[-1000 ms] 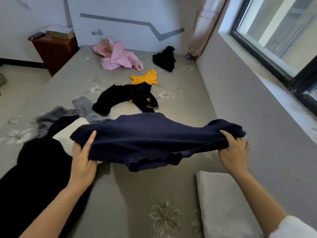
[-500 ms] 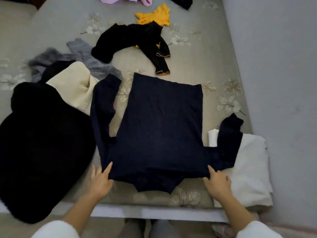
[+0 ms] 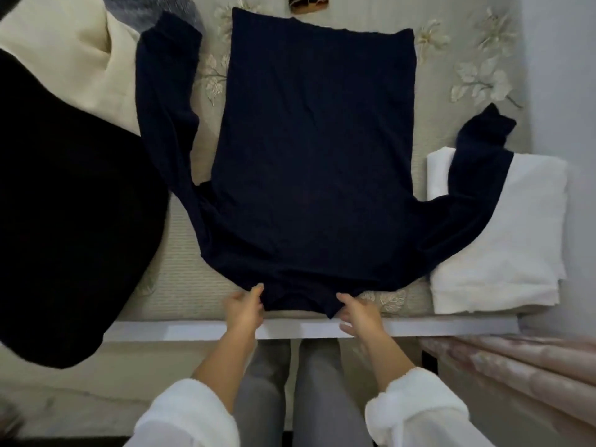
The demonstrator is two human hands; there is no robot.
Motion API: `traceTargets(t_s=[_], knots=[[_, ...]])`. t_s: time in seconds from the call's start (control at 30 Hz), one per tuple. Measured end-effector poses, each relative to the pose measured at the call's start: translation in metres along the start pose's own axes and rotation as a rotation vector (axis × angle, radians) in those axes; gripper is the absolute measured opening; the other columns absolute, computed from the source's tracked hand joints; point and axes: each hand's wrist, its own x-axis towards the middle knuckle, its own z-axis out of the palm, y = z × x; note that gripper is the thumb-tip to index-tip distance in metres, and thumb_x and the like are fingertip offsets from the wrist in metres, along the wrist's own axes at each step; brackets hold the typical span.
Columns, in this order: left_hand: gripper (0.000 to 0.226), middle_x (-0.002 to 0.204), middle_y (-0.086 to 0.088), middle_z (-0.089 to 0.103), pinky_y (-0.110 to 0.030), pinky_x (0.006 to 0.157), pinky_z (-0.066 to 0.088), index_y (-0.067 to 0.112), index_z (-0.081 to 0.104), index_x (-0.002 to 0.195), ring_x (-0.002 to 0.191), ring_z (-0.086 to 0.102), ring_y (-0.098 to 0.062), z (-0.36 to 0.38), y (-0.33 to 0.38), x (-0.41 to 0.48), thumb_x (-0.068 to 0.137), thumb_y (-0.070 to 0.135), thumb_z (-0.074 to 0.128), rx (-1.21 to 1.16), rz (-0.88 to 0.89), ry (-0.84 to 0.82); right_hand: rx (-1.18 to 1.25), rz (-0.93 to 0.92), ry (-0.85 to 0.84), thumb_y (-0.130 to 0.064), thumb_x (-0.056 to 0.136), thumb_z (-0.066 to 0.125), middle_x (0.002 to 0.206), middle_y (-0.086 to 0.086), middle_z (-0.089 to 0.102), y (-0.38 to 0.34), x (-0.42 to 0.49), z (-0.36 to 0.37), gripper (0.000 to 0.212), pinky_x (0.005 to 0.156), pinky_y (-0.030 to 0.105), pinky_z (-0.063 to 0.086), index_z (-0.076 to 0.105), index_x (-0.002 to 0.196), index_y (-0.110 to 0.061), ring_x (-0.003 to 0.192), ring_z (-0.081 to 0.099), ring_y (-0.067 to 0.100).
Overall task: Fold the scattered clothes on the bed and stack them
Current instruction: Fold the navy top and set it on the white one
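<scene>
The navy long-sleeved top [image 3: 316,150] lies spread flat on the bed [image 3: 180,272], with its neck at the near edge just in front of you and its hem at the far end. Its left sleeve [image 3: 164,101] runs up alongside the body, with a strip of flowered sheet showing between the two. Its right sleeve [image 3: 477,175] bends outward and lies across the folded white cloth [image 3: 503,253] at the bed's near right corner.

Both your hands are at the neck of the top. Your left hand [image 3: 243,306] pinches the fabric at the neck's left side, thumb on top and fingers curled in at the edge. Your right hand [image 3: 358,312] has its thumb touching the neck's right side and its fingers loosely spread below the edge. The blur there means you cannot tell whether it grips the cloth.

A large black garment [image 3: 64,204] fills the left of the bed and hangs over the near edge. A cream garment [image 3: 64,53] lies behind it, touching the top's left sleeve. The white bed frame [image 3: 180,332] runs below your hands.
</scene>
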Motion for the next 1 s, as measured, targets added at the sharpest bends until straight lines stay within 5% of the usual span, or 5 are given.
traceTargets(t_s=[0.17,0.37,0.57,0.73,1.0], knots=[[0.023,0.106,-0.006,0.062,-0.038,0.087,0.051,0.010,0.056,0.112,0.091,0.059,-0.021,0.010,-0.004,0.007,0.089,0.007,0.062,0.145,0.075,-0.087,-0.033,-0.138,0.172,-0.009,0.081,0.069,0.074,0.009,0.055,0.004,0.015,0.016,0.023,0.061,0.029,0.042,0.048,0.072,-0.008,0.067,0.051,0.021],[0.022,0.102,-0.008,0.063,-0.040,0.078,0.055,0.009,0.054,0.106,0.092,0.061,-0.026,-0.018,-0.019,0.006,0.086,0.005,0.063,0.316,0.005,-0.079,-0.211,-0.078,0.114,-0.008,0.080,0.065,0.085,0.011,0.062,0.034,0.018,0.002,0.013,0.073,0.028,0.044,0.053,0.082,-0.007,0.089,0.061,0.030],[0.047,0.124,-0.018,0.040,-0.046,0.091,0.042,0.006,0.043,0.119,0.110,0.042,-0.033,0.011,0.012,-0.017,0.078,0.000,0.064,0.650,0.614,0.293,0.039,-0.263,0.361,-0.008,0.085,0.058,0.081,0.007,0.059,-0.016,0.019,-0.051,0.003,0.070,0.029,0.042,0.055,0.085,-0.009,0.073,0.054,0.021],[0.045,0.135,-0.006,0.039,-0.033,0.086,0.045,0.013,0.043,0.130,0.121,0.038,-0.021,0.088,0.014,-0.031,0.088,0.012,0.058,1.071,0.902,-0.156,0.059,-0.514,0.565,-0.006,0.089,0.054,0.076,-0.004,0.053,-0.084,0.032,-0.128,0.010,0.069,0.024,0.040,0.054,0.099,-0.008,0.073,0.055,0.017],[0.075,0.158,-0.001,-0.021,-0.036,0.120,0.004,0.026,-0.017,0.149,0.146,-0.015,-0.021,0.191,-0.005,-0.034,0.097,0.020,0.037,1.749,1.240,-0.546,-0.008,-0.399,0.591,-0.024,0.089,0.057,0.121,0.008,0.052,-0.143,0.096,-0.191,0.041,0.078,0.031,0.042,0.046,0.124,-0.006,0.097,0.054,0.024]])
